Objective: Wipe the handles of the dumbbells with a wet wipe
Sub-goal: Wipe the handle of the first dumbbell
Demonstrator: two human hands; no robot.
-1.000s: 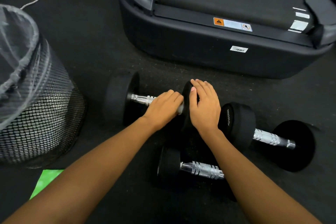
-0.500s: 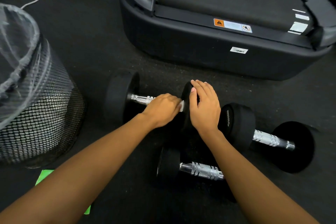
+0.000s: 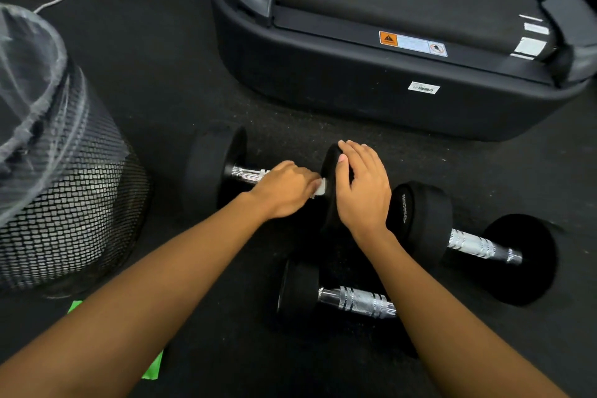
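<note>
Three dumbbells were laid on the dark floor (image 3: 168,81) in front of a treadmill (image 3: 371,100). The far dumbbell (image 3: 213,168) was being worked on. The left hand (image 3: 284,192) was closed over the right end of its metal handle (image 3: 247,172), with a wet wipe (image 3: 319,188) gripped under the fingers; only a small white corner of the wipe could be seen, right against the inner face of the right-hand weight. The right hand (image 3: 363,191) was laid over the top of that weight (image 3: 331,171), fingers curled loosely around its rim, so that the dumbbell was kept from rolling.

The task was judged to be in its early or middle part. The wipe was placed at the right end of the first handle, while the left stretch of that handle was left bare and shiny; whether it had been wiped could not be told from the view. The right dumbbell (image 3: 523,255) and the near dumbbell (image 3: 298,292) were lying untouched, their handles uncovered, the near one partly hidden behind the right forearm. Two handles were therefore judged to remain, besides whatever was left of the first.

A mesh bin (image 3: 64,191) with a clear liner was stood at the left, where the wipe could probably be dropped afterwards. A green packet (image 3: 153,368) was partly hidden under the left forearm.
</note>
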